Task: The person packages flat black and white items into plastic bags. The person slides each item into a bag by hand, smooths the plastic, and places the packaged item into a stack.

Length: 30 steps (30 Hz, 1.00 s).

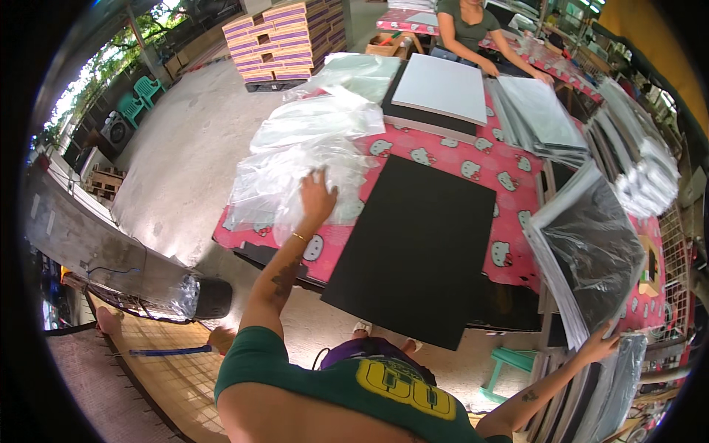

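Observation:
My left hand (317, 196) reaches over the left side of the table, its fingers apart on a loose pile of clear plastic bags (299, 177). Far to the right, my right hand (597, 345) has its fingers closed at the near corner of a plastic-bagged black board (594, 247). That board lies askew over other bagged sheets at the table's right edge. Between my arms, a bare black board (417, 247) lies on the pink patterned tablecloth (509, 258), its near edge jutting past the table toward me.
Behind the black board stands a stack of white and black boards (442, 87). More bagged boards (539, 114) lie at the far right, where a co-worker (473, 37) handles them. A carton stack (288, 40) stands far left; a green stool (509, 365) sits below the table.

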Each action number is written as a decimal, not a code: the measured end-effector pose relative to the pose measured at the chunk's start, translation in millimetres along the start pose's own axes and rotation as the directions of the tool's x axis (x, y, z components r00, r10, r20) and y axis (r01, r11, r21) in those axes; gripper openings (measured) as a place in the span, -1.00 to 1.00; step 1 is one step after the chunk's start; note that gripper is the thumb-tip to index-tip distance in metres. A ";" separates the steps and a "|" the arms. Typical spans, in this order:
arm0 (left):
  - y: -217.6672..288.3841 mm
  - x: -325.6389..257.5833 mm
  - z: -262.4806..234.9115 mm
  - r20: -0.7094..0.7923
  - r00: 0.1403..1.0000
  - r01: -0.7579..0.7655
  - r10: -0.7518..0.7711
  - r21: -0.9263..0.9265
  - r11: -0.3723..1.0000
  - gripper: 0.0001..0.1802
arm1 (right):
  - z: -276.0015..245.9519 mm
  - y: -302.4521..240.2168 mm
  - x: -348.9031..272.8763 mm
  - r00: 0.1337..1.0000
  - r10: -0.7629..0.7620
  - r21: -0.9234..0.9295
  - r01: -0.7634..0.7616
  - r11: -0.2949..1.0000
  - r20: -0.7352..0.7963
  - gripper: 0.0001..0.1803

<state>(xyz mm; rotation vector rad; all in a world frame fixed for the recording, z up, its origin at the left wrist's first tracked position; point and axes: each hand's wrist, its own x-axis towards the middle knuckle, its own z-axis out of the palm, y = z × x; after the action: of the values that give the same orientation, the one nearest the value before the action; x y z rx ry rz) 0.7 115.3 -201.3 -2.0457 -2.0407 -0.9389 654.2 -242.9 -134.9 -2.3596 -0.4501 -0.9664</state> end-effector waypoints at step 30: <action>-21.5 99.8 -14.3 0.082 0.968 0.246 -0.238 -0.502 0.829 -0.71 | -28.9 -290.9 -243.3 0.438 -0.720 -0.222 -0.750 -0.623 0.538 -0.47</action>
<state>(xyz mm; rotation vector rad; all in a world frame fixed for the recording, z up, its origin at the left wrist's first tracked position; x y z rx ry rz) -33.3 197.3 -148.9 -2.0325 -2.2863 -1.6747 329.4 -52.6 -189.0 0.0054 -0.3436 1.2851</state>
